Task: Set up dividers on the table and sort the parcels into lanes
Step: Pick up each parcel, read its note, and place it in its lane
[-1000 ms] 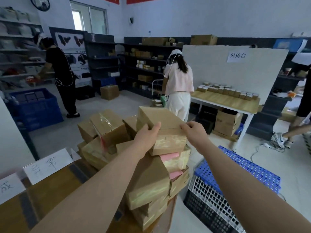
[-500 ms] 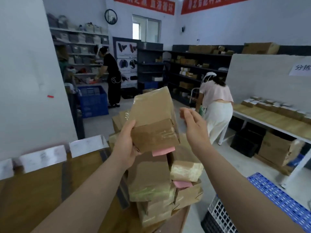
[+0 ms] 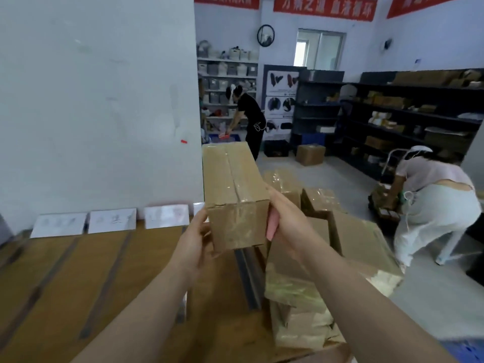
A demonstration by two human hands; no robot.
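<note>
Cardboard parcel (image 3: 235, 197) | long axis points away from the person | left hand (image 3: 195, 239), right hand (image 3: 285, 218) grasp near end

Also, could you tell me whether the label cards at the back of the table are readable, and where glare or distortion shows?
Head view: motion blur smears the label cards, writing unreadable; tape on the held parcel shows soft sheen; the window is blown out; the wide lens tilts the dark shelving at right.

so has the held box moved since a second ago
Yes. The box sat atop the parcel pile; now it is lifted off, left of the pile, over the wooden table.
</note>
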